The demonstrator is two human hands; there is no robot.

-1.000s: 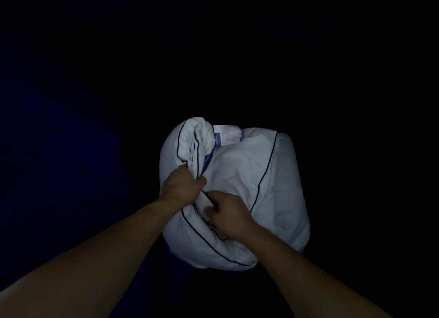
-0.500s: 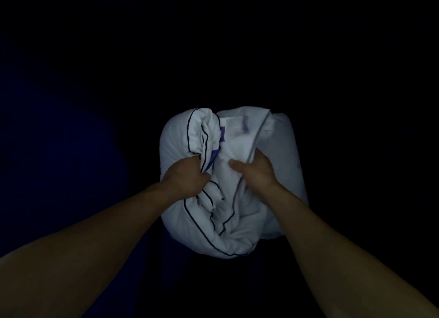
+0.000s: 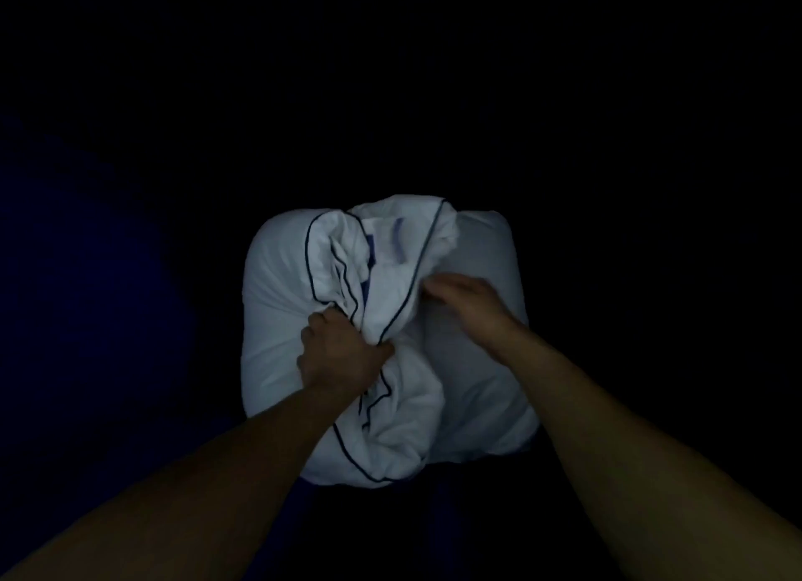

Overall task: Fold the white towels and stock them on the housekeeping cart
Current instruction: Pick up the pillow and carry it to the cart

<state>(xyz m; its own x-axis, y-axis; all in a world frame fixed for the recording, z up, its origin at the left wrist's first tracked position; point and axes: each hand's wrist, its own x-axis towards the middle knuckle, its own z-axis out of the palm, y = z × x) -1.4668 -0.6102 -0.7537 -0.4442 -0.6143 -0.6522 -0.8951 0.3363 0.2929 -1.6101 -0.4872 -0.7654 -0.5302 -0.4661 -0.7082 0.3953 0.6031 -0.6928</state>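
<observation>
Moved: right hand shifted right on the white bundle.
Left hand: clenched on its bunched edge.
Right grip: blurred, cannot tell.

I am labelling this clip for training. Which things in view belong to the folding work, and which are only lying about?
Job: white cloth with dark piping; left hand, gripping its bunched middle; right hand, at a piped fold, grip unclear.
Lying about: nothing visible; the surroundings are too dark to tell.
</observation>
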